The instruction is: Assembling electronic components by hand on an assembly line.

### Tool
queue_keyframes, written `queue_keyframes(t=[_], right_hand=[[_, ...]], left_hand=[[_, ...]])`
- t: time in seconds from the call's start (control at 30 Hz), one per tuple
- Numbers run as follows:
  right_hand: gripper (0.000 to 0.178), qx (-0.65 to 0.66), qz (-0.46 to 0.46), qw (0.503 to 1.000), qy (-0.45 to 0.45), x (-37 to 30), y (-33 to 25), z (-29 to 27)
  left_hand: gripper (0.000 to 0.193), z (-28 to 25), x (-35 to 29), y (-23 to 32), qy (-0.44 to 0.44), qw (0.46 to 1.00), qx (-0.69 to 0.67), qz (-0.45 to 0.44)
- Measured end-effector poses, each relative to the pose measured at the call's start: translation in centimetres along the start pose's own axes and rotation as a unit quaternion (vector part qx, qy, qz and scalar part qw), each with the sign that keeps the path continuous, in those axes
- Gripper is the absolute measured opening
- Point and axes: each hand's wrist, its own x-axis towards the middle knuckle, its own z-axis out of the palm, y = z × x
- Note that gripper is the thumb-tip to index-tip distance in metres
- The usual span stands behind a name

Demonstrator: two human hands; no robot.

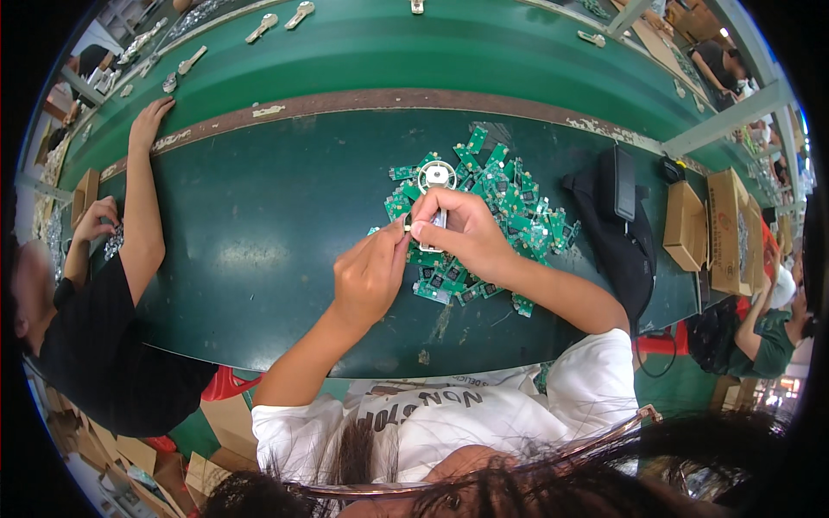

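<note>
Clock directions taken from the white part's round end, 12 o'clock toward the belt.

Far left, about 8 to 9 o'clock: co-worker in black (82,371), upper hand (151,125) at the edge of the green belt (371,53). Loose metal-looking pieces (262,28) lie on the belt at 10 to 11.

At 7: left hand (361,274), fingers drawn narrow, tips meeting beside a tiny dark-and-pale piece (408,228). Cannot tell whether they actually close on it.

Centre: white part (438,174), round end toward 12, body running down to 6, above the bench (250,216). Right hand (473,231), at 5, grips its body, thumb tip just beside the tiny piece.

My judgement: fine fitting or fingertip checking. Best done with the right hand steadying the body, the left making only small, light pushes; tilting the work to clear the thumb would help sightlines. Pressing hard risks a slip.

From 2 round to 6: heaped green circuit boards (535,229); a dropped piece could vanish there. Farther right, at 4, black bag (611,250); beyond, past 3, open cardboard box (685,255).
</note>
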Motion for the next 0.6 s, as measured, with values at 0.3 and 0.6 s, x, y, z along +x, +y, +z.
queue_keyframes(t=[0.3, 0.6], right_hand=[[0.009, -0.036, -0.027, 0.999, -0.005, 0.22, 0.71, -0.23], [0.011, -0.008, 0.025, 1.0, -0.007, 0.15, 0.33, -0.56]], left_hand=[[0.017, -0.03, -0.86, 0.37, -0.037, 0.997, -0.026, -0.061], [0.017, 0.21, -0.83, 0.27, -0.035, 0.997, -0.04, -0.056]])
